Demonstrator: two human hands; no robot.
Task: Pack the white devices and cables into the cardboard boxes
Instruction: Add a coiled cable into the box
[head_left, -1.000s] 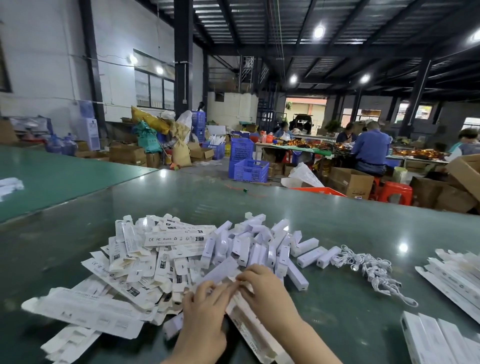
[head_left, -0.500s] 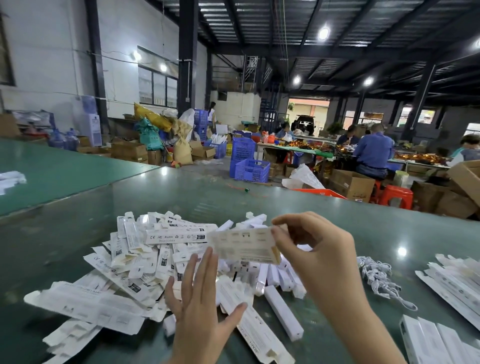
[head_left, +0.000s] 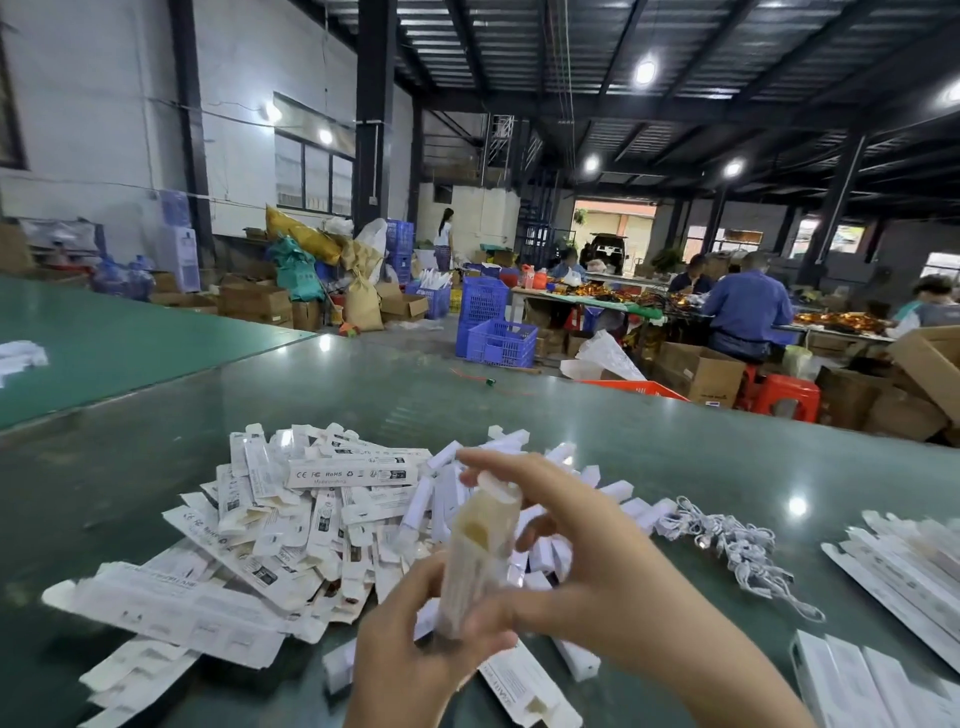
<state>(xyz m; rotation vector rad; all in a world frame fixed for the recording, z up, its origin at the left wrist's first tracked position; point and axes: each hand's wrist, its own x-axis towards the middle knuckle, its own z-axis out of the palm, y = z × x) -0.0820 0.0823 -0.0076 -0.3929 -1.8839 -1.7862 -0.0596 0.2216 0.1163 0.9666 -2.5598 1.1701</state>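
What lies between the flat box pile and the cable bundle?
In the head view, a heap of white devices lies between the box pile and the cables, partly behind the raised hands.

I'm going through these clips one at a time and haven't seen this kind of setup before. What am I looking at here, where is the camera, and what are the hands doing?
There is no robot: the single view comes from a wide-angle camera worn on a person's head, looking forward and down at their own bare hands. The left hand and right hand together hold one small box upright, its open top end facing up. It looks motion-blurred, so I cannot tell what is inside. On the green table lie a heap of flat unfolded boxes, a cluster of white devices, a tangle of white cables, and stacked boxes at right. Other workers sit at tables behind.
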